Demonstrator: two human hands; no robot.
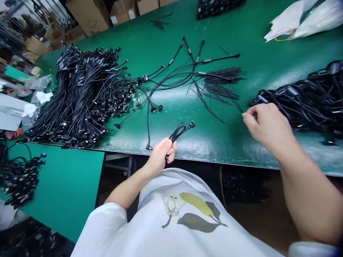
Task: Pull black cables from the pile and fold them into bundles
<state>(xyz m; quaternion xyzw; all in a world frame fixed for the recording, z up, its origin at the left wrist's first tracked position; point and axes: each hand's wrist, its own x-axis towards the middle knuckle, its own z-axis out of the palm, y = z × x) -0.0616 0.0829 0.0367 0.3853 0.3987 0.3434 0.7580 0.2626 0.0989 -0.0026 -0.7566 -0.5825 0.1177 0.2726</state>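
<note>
My left hand (162, 153) is closed round a short black cable (178, 132), folded into a loop, just over the table's front edge. One small plug of it sticks out to the right, and another end shows below my fingers. Farther right, my right hand (266, 123) pinches the end of a thin black twist tie (238, 105). That tie leads back to a loose bunch of similar black ties (221, 85) lying on the green table (171, 117). Between the hands and the big pile, several loose cables (160, 85) lie crossed, their plugs spread out.
A large heap of black cables (85, 89) covers the table's left part. Coiled cables (302, 96) lie at the right, beside my right hand. White bags (308, 21) rest at the back right, cardboard boxes (89, 16) beyond the far edge. A lower green surface (69, 178) holds more cables.
</note>
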